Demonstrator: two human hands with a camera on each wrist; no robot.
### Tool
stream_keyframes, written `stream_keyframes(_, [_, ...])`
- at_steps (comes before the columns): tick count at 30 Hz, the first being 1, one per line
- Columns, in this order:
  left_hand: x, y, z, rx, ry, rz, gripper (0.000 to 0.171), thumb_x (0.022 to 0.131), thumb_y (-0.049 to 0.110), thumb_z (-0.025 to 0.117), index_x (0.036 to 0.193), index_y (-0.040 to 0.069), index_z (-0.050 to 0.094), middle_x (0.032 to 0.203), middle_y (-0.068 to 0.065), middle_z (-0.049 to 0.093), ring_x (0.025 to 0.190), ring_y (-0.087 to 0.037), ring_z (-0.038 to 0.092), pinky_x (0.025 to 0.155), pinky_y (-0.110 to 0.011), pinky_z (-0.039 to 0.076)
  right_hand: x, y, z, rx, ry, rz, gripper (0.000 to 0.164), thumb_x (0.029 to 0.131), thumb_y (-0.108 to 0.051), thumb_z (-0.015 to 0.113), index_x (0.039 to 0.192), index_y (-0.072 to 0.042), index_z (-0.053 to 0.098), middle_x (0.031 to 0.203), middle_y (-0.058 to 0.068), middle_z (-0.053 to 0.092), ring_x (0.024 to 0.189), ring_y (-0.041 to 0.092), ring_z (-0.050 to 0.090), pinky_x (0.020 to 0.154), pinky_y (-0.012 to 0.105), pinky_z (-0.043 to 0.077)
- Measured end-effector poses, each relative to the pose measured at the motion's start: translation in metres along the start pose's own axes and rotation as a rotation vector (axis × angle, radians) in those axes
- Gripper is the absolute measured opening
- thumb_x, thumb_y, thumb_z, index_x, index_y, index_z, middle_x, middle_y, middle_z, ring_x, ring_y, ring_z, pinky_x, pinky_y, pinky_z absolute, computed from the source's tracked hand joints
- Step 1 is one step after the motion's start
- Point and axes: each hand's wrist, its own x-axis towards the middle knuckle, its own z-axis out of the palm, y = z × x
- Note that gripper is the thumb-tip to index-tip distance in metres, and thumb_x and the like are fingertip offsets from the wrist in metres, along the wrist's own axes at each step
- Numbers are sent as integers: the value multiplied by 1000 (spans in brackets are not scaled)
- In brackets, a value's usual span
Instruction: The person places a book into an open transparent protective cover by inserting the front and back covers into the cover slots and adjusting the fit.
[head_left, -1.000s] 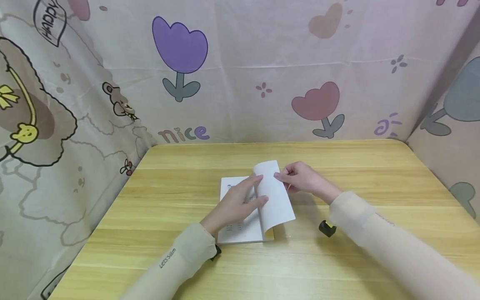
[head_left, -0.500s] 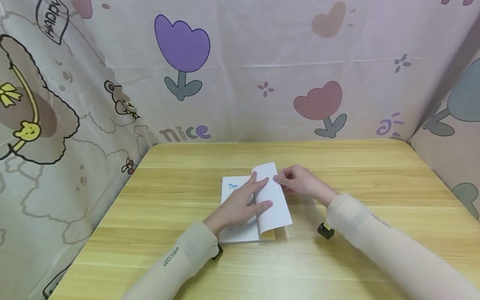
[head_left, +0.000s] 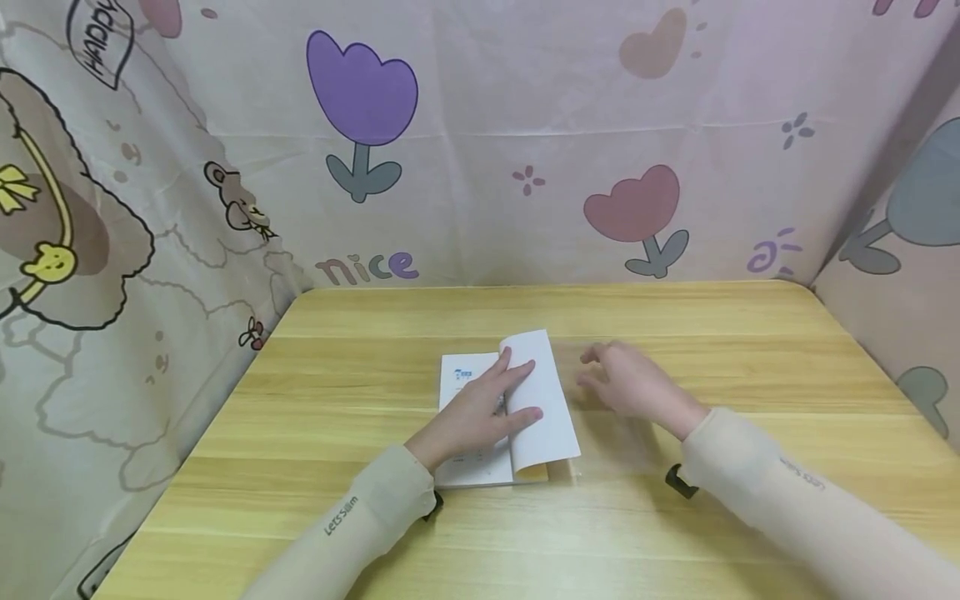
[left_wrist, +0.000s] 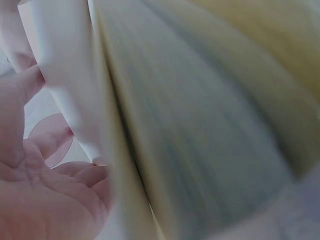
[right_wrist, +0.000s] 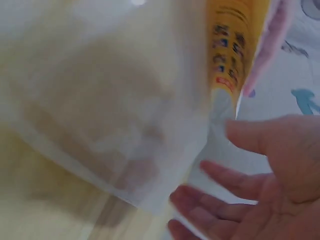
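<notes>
1. Far left of the head view: pale fabric hanging (head_left: 172, 433) printed with brown and yellow cartoon figures. The back fabric carries a purple tulip print (head_left: 362, 92) at upper left.
2. Lower left of centre: beige sleeve with dark lettering (head_left: 352, 508); a small black device (head_left: 432, 506) shows at its cuff.
3. Centre: white-paged booklet with a small blue printed mark (head_left: 453, 396), lying on the yellow wood-grain table (head_left: 315, 433), partly covered by the left hand (head_left: 472, 412).
4. Left hand: fingers spread, not clenched, fingertips resting on a curved white paper leaf (head_left: 551, 421) at the booklet's right side. Yellow shows beneath the leaf's lower edge. In the left wrist view, the surfaces at centre and right are blurred.
5. Right of the leaf: clear plastic film (right_wrist: 115, 135), plain at left in the right wrist view, faint in the head view. A yellow-orange surface with dark printing (right_wrist: 230, 45) stands at that view's upper right.
6. Right of centre: right hand (head_left: 641, 383), thumb and fingers apart, fingers loosely bent, gripping nothing; it is near the film, contact cannot be determined. A second beige sleeve (head_left: 795, 492) runs to the lower right.
</notes>
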Motion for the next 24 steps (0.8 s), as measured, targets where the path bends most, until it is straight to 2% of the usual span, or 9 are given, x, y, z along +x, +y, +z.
stream_keyframes(3, [0, 1, 0, 11, -1, -7, 73, 94, 63, 57, 157, 38, 30, 170, -2, 5, 156, -26, 16, 123, -51, 26, -8, -1, 6, -141, -40, -15, 69, 94, -45, 67, 136, 8, 54, 140, 32, 54, 125, 49, 56, 103, 60, 48])
stream_keyframes(5, [0, 1, 0, 25, -3, -11, 73, 94, 63, 57, 157, 38, 30, 170, -2, 5, 155, -27, 17, 123, -52, 27, -11, 0, 12, -204, -46, -33, 85, 89, -55, 69, 140, 10, 50, 143, 36, 48, 125, 52, 55, 103, 61, 48])
stream_keyframes(9, [1, 3, 1, 58, -9, -9, 73, 94, 64, 56, 157, 39, 29, 170, -1, 4, 154, -30, 21, 122, -53, 29, -16, 4, 20, -244, -40, -39, 105, 80, -63, 74, 145, 13, 42, 152, 38, 35, 136, 52, 44, 110, 65, 39])
stream_keyframes(14, [3, 4, 2, 85, -16, -14, 73, 94, 65, 55, 157, 39, 29, 170, 0, 3, 154, -31, 22, 120, -55, 30, -20, 9, 23, -245, -88, -10, 113, 80, -66, 72, 151, 11, 31, 160, 36, 19, 150, 49, 21, 115, 70, 25])
stream_keyframes(24, [5, 8, 6, 87, -28, 9, 71, 95, 62, 56, 157, 36, 32, 170, -3, 5, 156, -31, 13, 121, -59, 27, -23, 17, 22, -214, -153, -15, 115, 86, -74, 57, 155, 10, 21, 163, 34, 9, 151, 50, 13, 115, 71, 24])
